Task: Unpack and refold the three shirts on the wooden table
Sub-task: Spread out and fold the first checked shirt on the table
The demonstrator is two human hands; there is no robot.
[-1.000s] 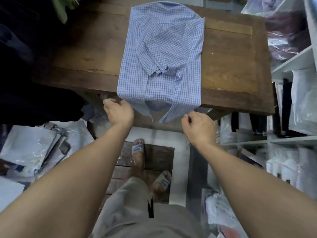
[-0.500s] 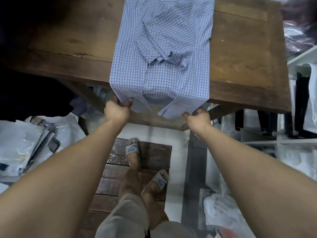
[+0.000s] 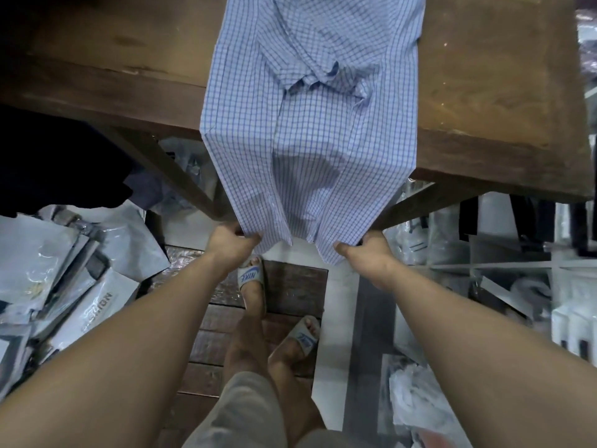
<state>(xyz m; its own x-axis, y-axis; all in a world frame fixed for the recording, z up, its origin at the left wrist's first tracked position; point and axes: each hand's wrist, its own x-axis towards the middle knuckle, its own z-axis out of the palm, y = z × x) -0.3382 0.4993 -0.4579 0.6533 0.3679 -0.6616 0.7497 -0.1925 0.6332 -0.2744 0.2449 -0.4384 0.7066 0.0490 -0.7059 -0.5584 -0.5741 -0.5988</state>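
Note:
A light blue checked shirt (image 3: 310, 101) lies along the wooden table (image 3: 484, 92), sleeves folded in over its back. Its lower part hangs over the table's near edge. My left hand (image 3: 231, 242) pinches the left corner of the hem below the edge. My right hand (image 3: 365, 252) pinches the right corner of the hem. The cloth is stretched taut between both hands and the tabletop. No other shirt shows in this view.
Plastic garment bags (image 3: 64, 286) are piled on the floor at the left. White shelving (image 3: 517, 263) with packed goods stands at the right. Dark cloth (image 3: 48, 163) hangs at the left under the table. My sandalled feet (image 3: 253, 279) stand on a wooden floor mat.
Both hands have taken hold of the hem corners and pulled them down and toward me. More of the shirt now hangs off the table's near edge.

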